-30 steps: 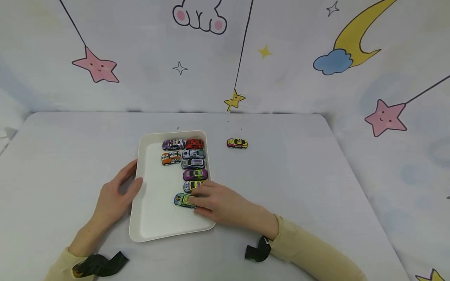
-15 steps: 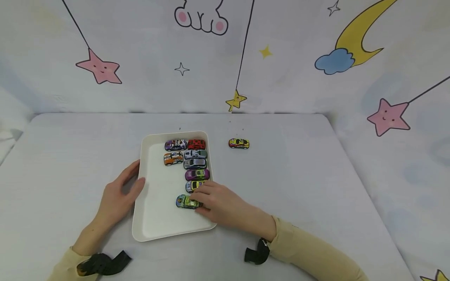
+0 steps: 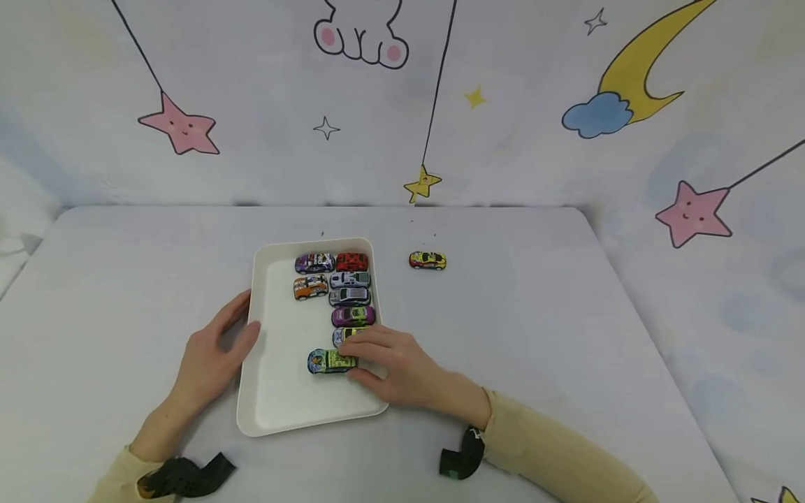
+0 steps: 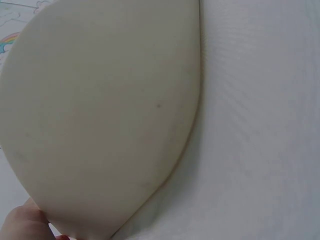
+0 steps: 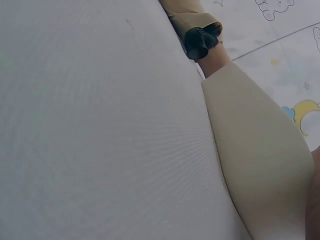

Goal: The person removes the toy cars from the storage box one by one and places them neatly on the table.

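In the head view a white tray lies on the table with several small toy cars in it. My left hand holds the tray's left side, thumb at the rim. My right hand reaches over the right side and pinches the right end of a green toy car between thumb and fingers. Just above, a yellow toy car is partly hidden by those fingers. A purple toy car, two silver ones and a red one line the right wall. A tray wall fills much of the left wrist view.
Left of that column sit a purple-white toy car and an orange one. Outside the tray, a yellow-red toy car lies on the table. A wall with cartoon drawings stands behind.
The green toy car has shifted slightly left inside the tray, its right end showing more beside my right fingers. My left hand keeps its place on the tray.
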Motion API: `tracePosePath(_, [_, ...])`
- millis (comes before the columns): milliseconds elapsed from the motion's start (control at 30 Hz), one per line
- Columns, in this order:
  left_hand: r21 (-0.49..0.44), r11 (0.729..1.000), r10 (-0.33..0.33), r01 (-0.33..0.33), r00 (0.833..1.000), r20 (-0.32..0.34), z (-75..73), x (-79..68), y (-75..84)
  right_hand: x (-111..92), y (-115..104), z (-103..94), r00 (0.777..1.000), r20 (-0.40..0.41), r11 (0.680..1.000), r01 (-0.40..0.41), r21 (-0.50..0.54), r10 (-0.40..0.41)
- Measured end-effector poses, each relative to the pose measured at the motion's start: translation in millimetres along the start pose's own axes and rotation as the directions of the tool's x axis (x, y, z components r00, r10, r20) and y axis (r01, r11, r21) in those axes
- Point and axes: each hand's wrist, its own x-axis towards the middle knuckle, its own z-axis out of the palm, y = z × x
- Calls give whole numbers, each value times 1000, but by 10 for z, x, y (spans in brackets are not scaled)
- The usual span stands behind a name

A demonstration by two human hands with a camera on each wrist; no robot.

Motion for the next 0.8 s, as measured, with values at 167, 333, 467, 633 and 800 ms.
tracePosePath(167, [-3,1000,12,-12,1000,-13,-3,-8,-4,-34,61,44,982,-174,996,77,37,-70])
tracePosePath(333, [-13,1000,17,-17,1000,-18,14,-9,-16,-57,126,29,937,-330,994,111,-22,-112])
tracePosePath(467, [-15,1000,15,-15,1000,-15,12,-14,-29,-72,220,-29,906,-410,995,90,-52,-104])
tracePosePath(633, [-14,1000,14,-15,1000,-7,20,-14,-33,-167,477,-164,880,-471,992,-8,-127,-53])
tracePosePath(800, [-2,1000,14,-14,1000,-9,22,-12,-17,-325,772,-379,877,-481,971,-126,-203,13])
